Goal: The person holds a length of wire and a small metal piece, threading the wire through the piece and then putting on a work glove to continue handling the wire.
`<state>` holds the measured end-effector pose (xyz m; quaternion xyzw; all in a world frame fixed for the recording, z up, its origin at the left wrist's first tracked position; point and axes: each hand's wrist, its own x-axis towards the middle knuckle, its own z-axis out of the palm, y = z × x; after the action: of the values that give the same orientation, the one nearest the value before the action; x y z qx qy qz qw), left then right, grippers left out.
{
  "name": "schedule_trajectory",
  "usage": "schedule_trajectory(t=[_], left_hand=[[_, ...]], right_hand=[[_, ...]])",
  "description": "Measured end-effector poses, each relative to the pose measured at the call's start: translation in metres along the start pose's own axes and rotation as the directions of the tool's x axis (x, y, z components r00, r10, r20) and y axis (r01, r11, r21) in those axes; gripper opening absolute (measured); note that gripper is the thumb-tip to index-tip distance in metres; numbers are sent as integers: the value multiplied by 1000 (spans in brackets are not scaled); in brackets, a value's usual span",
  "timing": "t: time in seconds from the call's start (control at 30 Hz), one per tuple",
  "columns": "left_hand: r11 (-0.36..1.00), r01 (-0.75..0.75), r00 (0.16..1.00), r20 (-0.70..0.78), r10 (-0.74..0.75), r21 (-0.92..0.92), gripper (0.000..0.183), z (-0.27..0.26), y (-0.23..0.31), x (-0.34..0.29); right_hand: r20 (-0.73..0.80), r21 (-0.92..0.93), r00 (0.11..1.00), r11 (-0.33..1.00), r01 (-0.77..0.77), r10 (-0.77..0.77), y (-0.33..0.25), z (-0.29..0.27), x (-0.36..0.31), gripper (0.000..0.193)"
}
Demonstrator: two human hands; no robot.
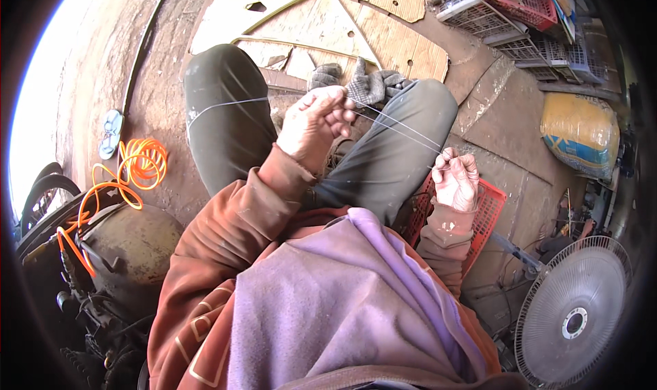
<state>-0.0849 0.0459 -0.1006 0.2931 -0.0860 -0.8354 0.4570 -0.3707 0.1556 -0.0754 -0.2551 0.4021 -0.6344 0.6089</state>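
Note:
A thin pale thread (pixel 404 125) runs in two strands between my hands, above my right thigh. My left hand (pixel 316 124) is closed on one end, fingers curled, over the gap between my knees. My right hand (pixel 456 178), lower and to the right, pinches the other end with bent fingertips. Another length of the thread leads left from my left hand across my left knee. Just beyond the left hand are grey knitted gloves (pixel 367 87), partly hidden by my hand and right knee.
Flattened cardboard (pixel 404 41) covers the floor ahead. A red plastic crate (pixel 487 209) sits beside my right forearm, with a fan (pixel 573 315) behind it. Orange coiled hose (pixel 145 163) lies over a dusty tank (pixel 137 243) at left. Stacked crates (pixel 479 17) and a yellow sack (pixel 580 133) stand right.

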Motion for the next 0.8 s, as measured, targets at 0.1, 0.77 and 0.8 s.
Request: schedule_trajectory(t=[0.1, 0.77, 0.8], left_hand=[[999, -31, 999, -16, 30, -25, 22, -10, 7, -1], [206, -620, 779, 625, 50, 757, 29, 83, 3, -2], [306, -582, 790, 613, -4, 753, 30, 79, -4, 4]], right_hand=[[-17, 8, 1000, 1000, 5, -5, -4, -1, -2, 7], [86, -275, 989, 951, 139, -119, -12, 47, 6, 4], [88, -281, 989, 949, 140, -119, -15, 50, 6, 4]])
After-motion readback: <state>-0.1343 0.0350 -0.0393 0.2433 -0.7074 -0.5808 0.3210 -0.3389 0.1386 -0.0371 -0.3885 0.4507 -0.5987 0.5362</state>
